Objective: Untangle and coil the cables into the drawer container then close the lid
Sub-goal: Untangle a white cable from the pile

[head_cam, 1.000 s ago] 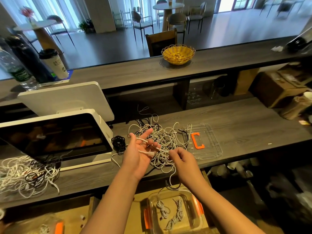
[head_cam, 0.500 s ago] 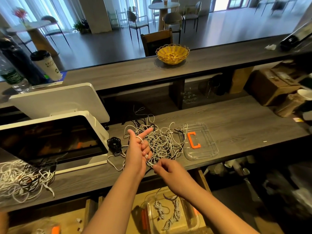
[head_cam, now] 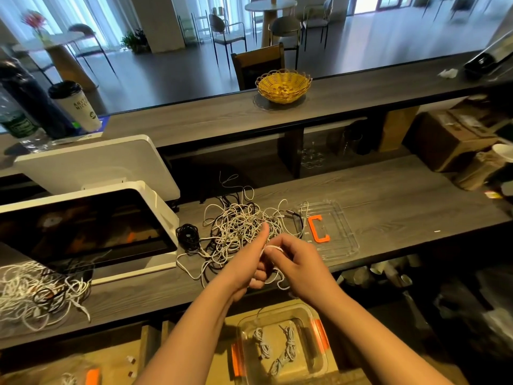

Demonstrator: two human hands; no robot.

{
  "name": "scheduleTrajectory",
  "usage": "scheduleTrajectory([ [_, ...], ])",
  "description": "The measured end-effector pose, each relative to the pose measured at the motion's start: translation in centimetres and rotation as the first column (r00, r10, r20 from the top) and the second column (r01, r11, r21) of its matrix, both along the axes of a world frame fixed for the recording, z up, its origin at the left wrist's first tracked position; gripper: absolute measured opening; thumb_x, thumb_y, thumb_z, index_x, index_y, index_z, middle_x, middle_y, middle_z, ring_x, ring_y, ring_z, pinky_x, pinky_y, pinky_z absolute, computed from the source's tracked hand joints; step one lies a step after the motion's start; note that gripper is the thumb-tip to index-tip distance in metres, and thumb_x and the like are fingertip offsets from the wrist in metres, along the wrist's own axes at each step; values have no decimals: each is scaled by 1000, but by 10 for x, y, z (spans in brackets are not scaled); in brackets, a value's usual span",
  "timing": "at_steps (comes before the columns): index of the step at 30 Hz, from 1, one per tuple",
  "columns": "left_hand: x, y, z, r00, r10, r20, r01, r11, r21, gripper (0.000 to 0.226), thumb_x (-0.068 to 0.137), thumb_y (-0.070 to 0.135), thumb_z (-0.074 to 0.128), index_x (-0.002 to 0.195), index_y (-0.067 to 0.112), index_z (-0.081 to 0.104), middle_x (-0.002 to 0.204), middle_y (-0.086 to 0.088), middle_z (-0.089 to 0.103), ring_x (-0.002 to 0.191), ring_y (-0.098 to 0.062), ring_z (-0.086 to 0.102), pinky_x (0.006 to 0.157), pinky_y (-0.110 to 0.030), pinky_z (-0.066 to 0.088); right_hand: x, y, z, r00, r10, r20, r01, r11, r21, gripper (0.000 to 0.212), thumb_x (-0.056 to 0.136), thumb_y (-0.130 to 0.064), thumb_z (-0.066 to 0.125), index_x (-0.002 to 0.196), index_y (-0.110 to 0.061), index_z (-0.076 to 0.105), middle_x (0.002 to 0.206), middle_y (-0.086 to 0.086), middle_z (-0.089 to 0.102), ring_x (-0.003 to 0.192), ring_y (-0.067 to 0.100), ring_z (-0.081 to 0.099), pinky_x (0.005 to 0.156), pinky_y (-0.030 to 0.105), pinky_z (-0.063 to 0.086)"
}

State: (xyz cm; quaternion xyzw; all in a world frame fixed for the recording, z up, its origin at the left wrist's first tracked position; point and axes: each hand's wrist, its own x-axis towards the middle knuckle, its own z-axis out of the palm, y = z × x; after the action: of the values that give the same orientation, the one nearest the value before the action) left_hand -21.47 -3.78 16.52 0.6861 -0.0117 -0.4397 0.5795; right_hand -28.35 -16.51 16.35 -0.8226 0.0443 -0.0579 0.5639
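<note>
One head-worn wide-angle view, looking forward and down from close above the counter, with the café floor stretching far beyond.

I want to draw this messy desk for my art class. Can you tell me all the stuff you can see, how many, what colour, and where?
cable tangle: one, white and black, middle of lower counter.
second cable pile: one, white and black, counter's left end.
black coiled cable: one, beside the screen.
clear lid: one, orange handle, right of the tangle.
clear container: one, orange clips, below the counter, open.
coiled white cables: about three, inside the container.
screen: one, white frame, left.
yellow basket: one, upper counter.
paper cup: one, white, black lid, upper left.
cardboard box: one, brown, right.
left hand: holds white cable loops.
right hand: fingers pinch the same white cable.
</note>
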Motion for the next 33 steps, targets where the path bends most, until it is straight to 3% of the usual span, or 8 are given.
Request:
scheduleTrajectory([
  [4,-1,6,0,983,-170,-71,172,985,17,77,82,90,28,129,34,53,60,8,30,52,-6,21,41,-16,18,6,-13,-7,997,-73,0,72,996,-46,8,88,-30,71,84,-24,67,74,2,67,69,22,62,67,48,54],
  [8,-3,9,5,913,-405,-45,407,898,166,72,77,90,31,78,21,49,58,10,38,49,-7,28,42,-16,26,11,-24,-10,991,-134,12,135,987,-87,19,81,-27,80,79,-19,63,67,-4,60,57,7,48,54,26,42],
  [12,1,13,5,855,-515,63,490,841,228,69,88,72,39,100,7,60,62,9,44,51,-7,37,49,-17,37,10,-31,-10,997,-76,10,76,997,-22,20,79,-33,80,80,-23,63,64,-4,58,56,5,47,54,24,40],
  [15,3,14,2,887,-452,97,438,888,140,59,99,61,34,122,18,68,60,8,43,51,-8,36,47,-18,34,11,-36,-11,997,-71,16,71,997,-29,5,89,-28,71,88,-26,67,72,-2,65,63,12,56,60,31,48],
  [19,4,16,-1,952,-296,74,298,955,-12,57,101,60,33,120,25,73,59,5,35,49,-10,26,43,-22,22,13,-46,-13,992,-123,-41,119,988,-102,11,98,-27,59,95,-22,68,80,-5,67,74,9,62,69,29,52],
  [27,12,9,-11,977,167,131,-136,967,-214,56,99,58,33,130,25,64,61,2,44,46,-7,30,37,-17,28,8,-46,-23,974,28,-224,-63,986,-152,29,103,-28,48,88,-10,66,64,-7,50,55,1,44,60,28,38],
  [30,16,9,-12,947,292,130,-249,928,-276,52,102,52,31,129,24,65,69,-1,54,57,-9,46,53,-21,43,7,-37,-26,958,89,-274,-122,987,-104,29,102,-32,49,88,-13,67,62,-8,49,56,3,44,59,29,38],
  [33,16,11,-8,922,368,123,-314,894,-318,51,106,45,30,119,20,72,99,-11,66,83,-14,62,79,-29,55,6,-28,-25,948,141,-284,-163,985,-54,28,102,-30,50,90,-12,67,65,-9,52,57,0,46,59,23,38],
])
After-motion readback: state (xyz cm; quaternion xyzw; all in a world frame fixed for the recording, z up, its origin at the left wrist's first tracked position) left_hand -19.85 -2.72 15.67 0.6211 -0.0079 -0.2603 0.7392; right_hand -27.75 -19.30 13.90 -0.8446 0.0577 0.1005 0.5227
